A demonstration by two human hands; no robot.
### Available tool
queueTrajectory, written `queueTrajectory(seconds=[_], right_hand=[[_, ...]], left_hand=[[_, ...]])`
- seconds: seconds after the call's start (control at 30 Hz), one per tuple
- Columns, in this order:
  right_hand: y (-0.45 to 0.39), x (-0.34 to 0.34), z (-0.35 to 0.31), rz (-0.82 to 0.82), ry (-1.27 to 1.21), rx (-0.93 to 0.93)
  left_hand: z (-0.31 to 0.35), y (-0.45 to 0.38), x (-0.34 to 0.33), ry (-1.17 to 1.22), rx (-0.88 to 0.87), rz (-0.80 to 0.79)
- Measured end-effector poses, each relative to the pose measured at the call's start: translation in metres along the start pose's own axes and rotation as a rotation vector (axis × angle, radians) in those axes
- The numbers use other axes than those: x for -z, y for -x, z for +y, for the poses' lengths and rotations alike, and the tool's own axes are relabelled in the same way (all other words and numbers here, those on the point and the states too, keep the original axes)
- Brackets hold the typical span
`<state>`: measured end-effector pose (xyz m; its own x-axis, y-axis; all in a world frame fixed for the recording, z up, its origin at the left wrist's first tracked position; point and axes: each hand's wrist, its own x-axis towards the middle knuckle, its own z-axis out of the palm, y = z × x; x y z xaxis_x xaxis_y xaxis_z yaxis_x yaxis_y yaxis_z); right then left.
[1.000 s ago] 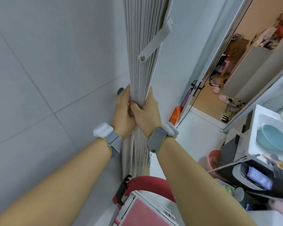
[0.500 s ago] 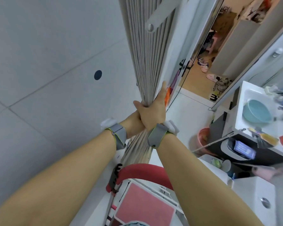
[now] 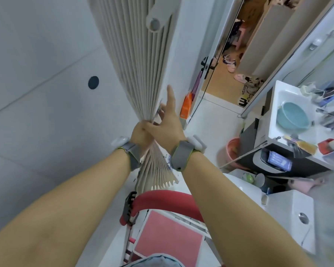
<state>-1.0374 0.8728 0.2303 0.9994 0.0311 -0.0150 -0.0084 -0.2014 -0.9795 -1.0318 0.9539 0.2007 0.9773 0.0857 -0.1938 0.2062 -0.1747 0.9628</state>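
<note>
A beige pleated folding curtain (image 3: 141,70) hangs down the tiled wall, gathered into a tight bundle. My left hand (image 3: 140,134) grips the bundle low down, partly hidden behind my right hand. My right hand (image 3: 167,122) lies against the bundle's right side, thumb across the folds near the left hand and one finger stretched up along the pleats. Below the hands the pleats (image 3: 157,172) fan out. A grey strap with a round end (image 3: 155,21) crosses the bundle high up.
A red-topped step ladder (image 3: 162,232) stands below me. A dark round pad (image 3: 93,82) sits on the grey wall tiles. At right are a white washbasin (image 3: 276,116) with a blue bowl (image 3: 292,117), a pink bucket (image 3: 232,149), an orange bottle (image 3: 186,106) and an open doorway (image 3: 231,60).
Both hands have slid down the bundle together. The right hand has loosened, one finger now stretched upward, and the pleats below now fan out.
</note>
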Motion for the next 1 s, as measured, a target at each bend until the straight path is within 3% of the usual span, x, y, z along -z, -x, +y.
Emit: queueTrajectory(seconds=[0.03, 0.1, 0.2, 0.4, 0.5, 0.6, 0.83, 1.0], right_hand=[[-0.002, 0.005, 0.005, -0.044, -0.010, -0.061], [-0.006, 0.013, 0.014, -0.014, 0.084, -0.155], [-0.004, 0.022, 0.020, 0.049, 0.284, -0.222], [-0.010, 0.033, 0.029, 0.169, 0.305, -0.265], [-0.008, 0.026, 0.035, 0.134, 0.258, -0.283], [-0.012, 0.014, 0.043, 0.133, 0.289, -0.346], [-0.010, 0.001, 0.046, 0.024, 0.461, -0.439], [-0.018, -0.014, 0.043, -0.210, 0.560, -0.419]], left_hand=[[0.000, -0.003, 0.002, 0.021, 0.004, -0.010], [-0.004, -0.009, 0.000, -0.017, -0.009, -0.190], [0.007, -0.011, -0.013, -0.332, 0.013, -0.484], [0.004, -0.020, -0.024, -0.473, -0.011, -0.500], [-0.003, -0.020, -0.019, -0.354, -0.041, -0.380], [-0.005, -0.021, -0.012, -0.187, 0.041, -0.237], [-0.003, -0.023, -0.008, -0.402, 0.057, -0.187], [-0.014, -0.012, 0.005, -0.341, 0.125, 0.025]])
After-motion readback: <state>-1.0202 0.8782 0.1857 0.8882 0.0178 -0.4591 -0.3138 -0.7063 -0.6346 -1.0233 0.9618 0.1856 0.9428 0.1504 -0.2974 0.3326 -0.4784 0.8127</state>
